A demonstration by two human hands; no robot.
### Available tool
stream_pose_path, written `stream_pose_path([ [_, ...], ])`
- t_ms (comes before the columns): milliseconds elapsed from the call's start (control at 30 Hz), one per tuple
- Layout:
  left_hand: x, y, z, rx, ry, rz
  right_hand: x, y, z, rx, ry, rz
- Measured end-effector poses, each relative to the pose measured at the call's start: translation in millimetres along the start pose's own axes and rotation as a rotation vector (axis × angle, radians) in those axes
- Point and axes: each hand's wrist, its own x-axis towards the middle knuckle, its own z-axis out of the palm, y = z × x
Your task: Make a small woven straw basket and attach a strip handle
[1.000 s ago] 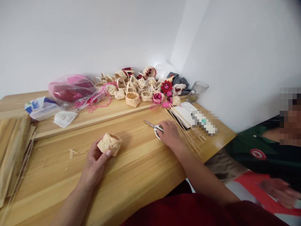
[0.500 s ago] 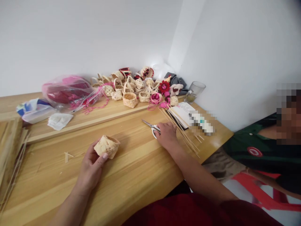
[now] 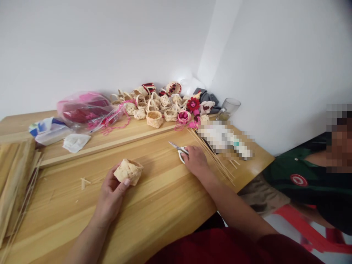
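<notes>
My left hand [image 3: 110, 200] is closed around a small woven basket [image 3: 128, 171], thumb on its near side. The basket is tilted, with its opening turned away from me and to the right; most of its inside is hidden. My right hand [image 3: 197, 161] lies low over the table, its fingers around the white handles of a pair of scissors [image 3: 178, 148]. The blades point away from me to the left. Just right of that hand lie several thin wooden strips [image 3: 217, 161]. Small strip scraps [image 3: 83, 182] are on the table left of the basket.
Several finished baskets [image 3: 154, 120] crowd the raised back board, beside a pink-filled plastic bag [image 3: 85, 108], a tissue pack [image 3: 51, 132] and a glass mug [image 3: 231, 106]. Flat wooden strips [image 3: 15, 176] lie at the left edge. Another person [image 3: 299, 179] sits at the right by a red stool [image 3: 305, 227].
The view has shifted slightly, so the table things appear a little further right. Both hands keep their holds on the basket and the scissors.
</notes>
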Motion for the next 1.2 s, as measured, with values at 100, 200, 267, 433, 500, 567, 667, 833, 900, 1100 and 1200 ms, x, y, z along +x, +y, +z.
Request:
stream_pose_path([
  [100, -0.6, 2.1, 2.4, -0.058, 0.004, -0.006, -1.2, -3.7, 5.3, 0.233, 0.006, 0.019],
  [200, -1.4, 6.3, 6.2, -0.135, 0.011, -0.015, -4.1, -13.6, 12.5, 0.502, -0.066, 0.071],
  [267, -2.0, 9.5, 8.9, -0.169, 0.021, -0.018, -7.6, -23.1, 17.3, 0.672, -0.163, 0.110],
  [433, -2.8, 14.6, 13.5, -0.212, 0.044, -0.033, -21.9, -53.3, 29.5, 0.981, -0.356, 0.150],
  [500, -2.5, 15.6, 14.2, -0.220, 0.073, -0.033, -28.4, -64.4, 35.0, 1.053, -0.385, 0.142],
  [567, -1.9, 16.1, 13.9, -0.227, 0.099, -0.027, -34.5, -71.1, 39.8, 1.091, -0.393, 0.106],
  [667, -0.4, 15.4, 11.6, -0.230, 0.111, -0.025, -42.0, -71.0, 43.9, 1.007, -0.312, -0.039],
  [833, 1.6, 10.6, 6.7, -0.253, 0.130, -0.013, -46.2, -59.2, 46.8, 0.740, -0.160, -0.319],
  [900, 1.8, 8.9, 5.5, -0.251, 0.125, -0.016, -45.9, -56.5, 49.3, 0.719, -0.146, -0.371],
  [1100, 3.9, 6.1, 2.5, -0.238, 0.111, -0.014, -46.0, -55.7, 55.9, 0.723, -0.181, -0.379],
  [1200, 4.7, 6.4, 1.8, -0.232, 0.114, -0.016, -45.8, -57.4, 54.8, 0.760, -0.210, -0.331],
])
